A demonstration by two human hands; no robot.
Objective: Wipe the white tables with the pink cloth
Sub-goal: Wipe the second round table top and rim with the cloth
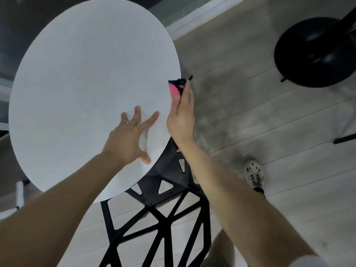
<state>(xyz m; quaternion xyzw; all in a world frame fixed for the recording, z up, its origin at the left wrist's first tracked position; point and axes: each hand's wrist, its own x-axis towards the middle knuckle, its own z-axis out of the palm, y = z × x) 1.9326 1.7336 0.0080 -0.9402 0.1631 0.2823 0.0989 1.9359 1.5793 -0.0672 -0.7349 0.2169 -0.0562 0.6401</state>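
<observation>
A round white table [81,78] fills the left and middle of the head view. My left hand [131,135] rests on its near right part with fingers spread, fingertips and thumb touching the top. My right hand [182,114] is at the table's right edge and holds the pink cloth [174,89] against the rim. The cloth has a dark part at its far end. My fingers cover most of the cloth.
A black chair [165,214] with a lattice of struts stands under the table's near edge, between my arms. A black round stool base [316,53] sits on the grey plank floor at upper right. My shoe [254,174] is on the floor at right.
</observation>
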